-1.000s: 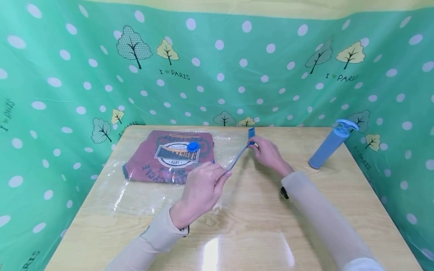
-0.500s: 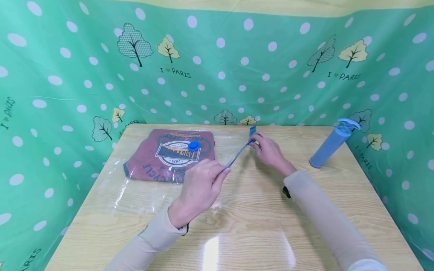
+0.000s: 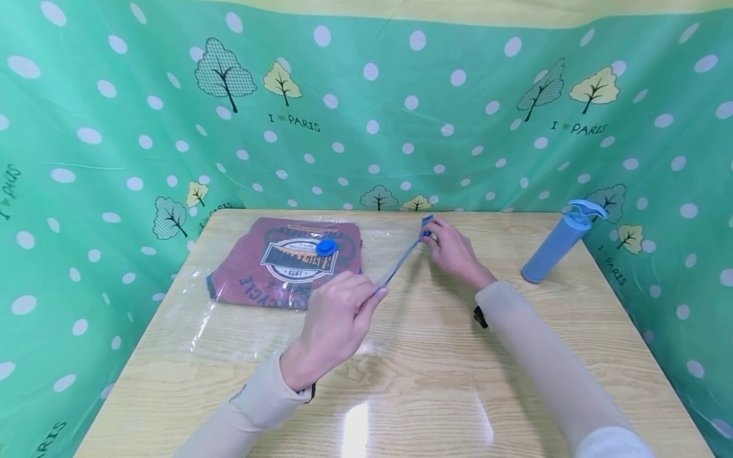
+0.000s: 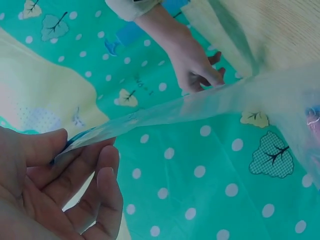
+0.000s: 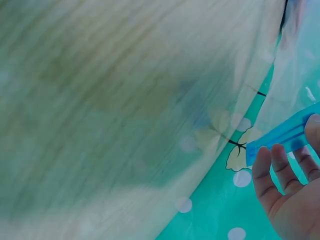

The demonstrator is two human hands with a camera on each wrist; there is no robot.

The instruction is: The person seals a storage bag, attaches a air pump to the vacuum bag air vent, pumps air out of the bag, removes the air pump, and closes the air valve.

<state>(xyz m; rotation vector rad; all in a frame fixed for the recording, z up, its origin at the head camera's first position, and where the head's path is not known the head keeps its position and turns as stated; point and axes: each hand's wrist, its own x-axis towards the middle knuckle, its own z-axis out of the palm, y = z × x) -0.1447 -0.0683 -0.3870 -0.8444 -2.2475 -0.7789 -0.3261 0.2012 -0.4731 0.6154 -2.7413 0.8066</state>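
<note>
A clear plastic storage bag (image 3: 203,324) lies on the table with a folded maroon T-shirt (image 3: 243,270) inside. A round blue valve (image 3: 326,247) sits on top of the bag. My left hand (image 3: 338,318) pinches the near end of its blue-edged mouth (image 3: 402,262) between thumb and fingers. At the far end, my right hand (image 3: 455,254) holds the blue strip (image 5: 280,133), its tip sticking out past the fingers. The edge is stretched taut and raised between both hands. In the left wrist view, the plastic film (image 4: 170,110) runs from my left hand (image 4: 60,175) toward my right hand (image 4: 190,65).
A blue hand pump (image 3: 555,248) with a T-shaped handle stands at the right of the wooden table (image 3: 435,394). Green dotted cloth (image 3: 366,152) hangs behind the table and along both sides.
My right hand has shifted slightly toward the strip's far end, and less of the tip shows beyond it. The left hand keeps its pinch almost in place. Bag body and pump stay put.
</note>
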